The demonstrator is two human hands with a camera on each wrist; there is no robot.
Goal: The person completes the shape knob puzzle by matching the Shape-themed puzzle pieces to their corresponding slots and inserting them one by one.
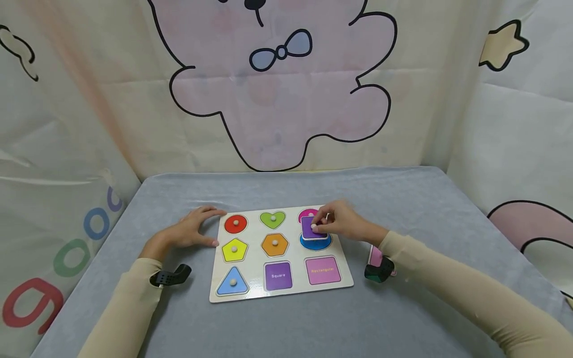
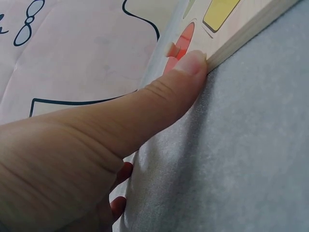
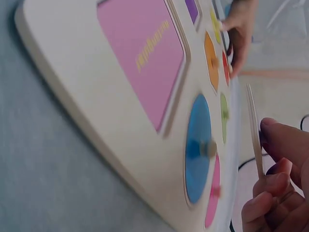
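Note:
A white shape-puzzle board [image 1: 256, 279] lies on the grey cloth. My right hand [image 1: 346, 221] pinches the small knob of a purple square puzzle piece [image 1: 308, 231], held raised over the board's right side. Edge-on in the right wrist view, the piece [image 3: 255, 130] stays apart from the board. Beneath it are a blue oval piece [image 1: 316, 244] and a magenta piece [image 1: 304, 215], partly covered. The purple recess marked Square [image 1: 278, 275] and the pink recess marked Rectangular [image 1: 323, 270] hold no piece. At the board's left edge, my left hand [image 1: 188, 229] touches it with thumb and fingertips, fingers spread.
Knobbed pieces sit in the board: red circle [image 1: 236, 224], green heart [image 1: 272, 220], yellow pentagon [image 1: 235, 250], orange hexagon [image 1: 275, 244], blue triangle [image 1: 233, 282]. A pink object [image 1: 375, 256] shows partly behind the black right wrist device [image 1: 378, 273]. A printed curtain [image 1: 277, 124] stands behind the table.

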